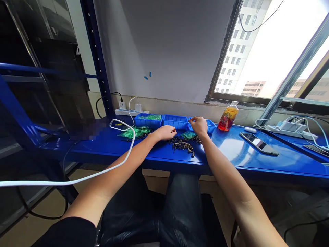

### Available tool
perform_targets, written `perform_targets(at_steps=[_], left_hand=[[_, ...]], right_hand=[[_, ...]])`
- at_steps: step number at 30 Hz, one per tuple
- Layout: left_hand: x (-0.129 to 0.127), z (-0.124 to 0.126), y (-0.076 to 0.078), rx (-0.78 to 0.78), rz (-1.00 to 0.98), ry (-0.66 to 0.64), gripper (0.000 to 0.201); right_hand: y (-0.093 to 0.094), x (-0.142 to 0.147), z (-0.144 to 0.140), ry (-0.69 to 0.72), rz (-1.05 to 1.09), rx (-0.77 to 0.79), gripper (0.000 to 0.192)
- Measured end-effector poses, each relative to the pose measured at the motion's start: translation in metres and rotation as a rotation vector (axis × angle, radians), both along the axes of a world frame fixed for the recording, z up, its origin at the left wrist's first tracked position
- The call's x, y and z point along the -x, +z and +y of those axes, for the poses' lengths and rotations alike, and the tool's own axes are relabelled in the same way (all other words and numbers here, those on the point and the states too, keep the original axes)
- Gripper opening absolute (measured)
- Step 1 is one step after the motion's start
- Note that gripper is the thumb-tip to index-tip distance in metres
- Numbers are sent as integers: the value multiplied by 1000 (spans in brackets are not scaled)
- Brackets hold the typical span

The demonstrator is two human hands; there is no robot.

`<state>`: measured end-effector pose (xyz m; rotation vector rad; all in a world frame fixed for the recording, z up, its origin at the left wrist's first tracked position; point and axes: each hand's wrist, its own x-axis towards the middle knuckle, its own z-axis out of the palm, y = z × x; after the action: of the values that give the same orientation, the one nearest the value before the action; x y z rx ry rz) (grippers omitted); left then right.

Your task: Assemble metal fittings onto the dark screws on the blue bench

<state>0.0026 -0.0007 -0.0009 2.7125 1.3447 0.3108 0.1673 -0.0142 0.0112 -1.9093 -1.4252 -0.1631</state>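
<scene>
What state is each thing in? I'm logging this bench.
left hand: closed, resting by the screws
right hand: pinching something small, too small to tell
screw pile: loose on the bench
bottle: upright, capped
phone: flat, screen dark

tabletop (231, 151): painted metal, glossy blue, smooth, mirrors the window light
screws (182, 144): dark metal, some with a brassy sheen
bins (175, 120): blue moulded plastic, smooth
bags (137, 131): thin green plastic film, crinkled and shiny
bottle (228, 118): clear plastic, glossy
phone (258, 143): glass face, highly reflective
cable (120, 161): white, smooth rubbery sheath
wall (167, 51): matt grey paint
</scene>
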Motion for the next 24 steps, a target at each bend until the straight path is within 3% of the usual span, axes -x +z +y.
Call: perform_targets(at_steps=[11,19,24], left_hand=[[-6,-5,-5,-19,-43,-38,27],[-9,-2,-12,-23,-114,-42,25],[-9,2,-14,7,-179,-27,23]], right_hand=[[3,0,-1,-20,-34,-8,24],[10,-6,-6,61,-214,423,41],[-4,-12,5,112,-274,474,41]])
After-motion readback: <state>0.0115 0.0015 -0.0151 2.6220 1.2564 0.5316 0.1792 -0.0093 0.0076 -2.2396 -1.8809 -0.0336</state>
